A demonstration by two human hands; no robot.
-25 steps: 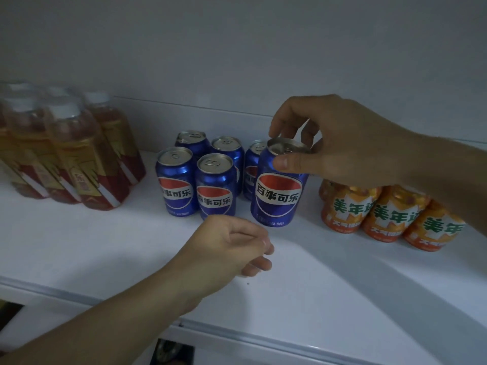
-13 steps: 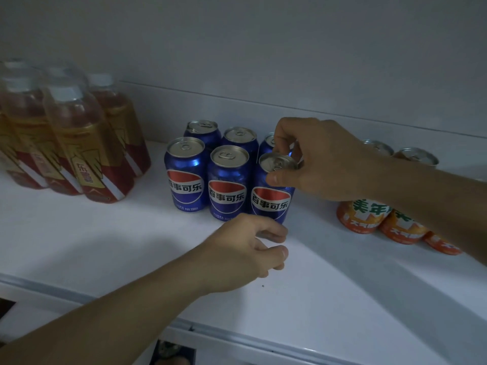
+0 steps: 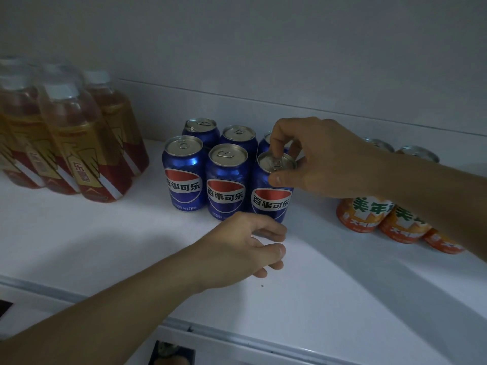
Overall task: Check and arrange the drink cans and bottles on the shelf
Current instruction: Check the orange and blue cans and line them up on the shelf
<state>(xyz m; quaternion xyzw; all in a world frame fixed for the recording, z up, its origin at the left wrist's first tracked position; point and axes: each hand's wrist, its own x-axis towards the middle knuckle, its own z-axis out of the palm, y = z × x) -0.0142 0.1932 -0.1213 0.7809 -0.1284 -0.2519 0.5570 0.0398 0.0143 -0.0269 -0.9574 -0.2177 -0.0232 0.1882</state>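
1. The right hand (image 3: 324,159) comes in from the right edge of the frame and grips the rim of the front right blue can (image 3: 272,191), thumb on the near side of the rim and fingers curled over the top.
2. That can stands upright on the shelf (image 3: 342,285), its long axis vertical, just right of centre frame, at the right end of the front row of blue cans (image 3: 205,169), with its label facing the camera.
3. It sits close beside the middle front can; whether they touch cannot be told.
4. The left hand (image 3: 242,248) hovers just below the can's base, fingers loosely curled, holding nothing.
5. The right hand is the nearer one, already on the can, so any final nudge leftward into line would likely fall to it.
6. The orange cans (image 3: 369,214) stand lower right, the bottles (image 3: 79,143) upper left.
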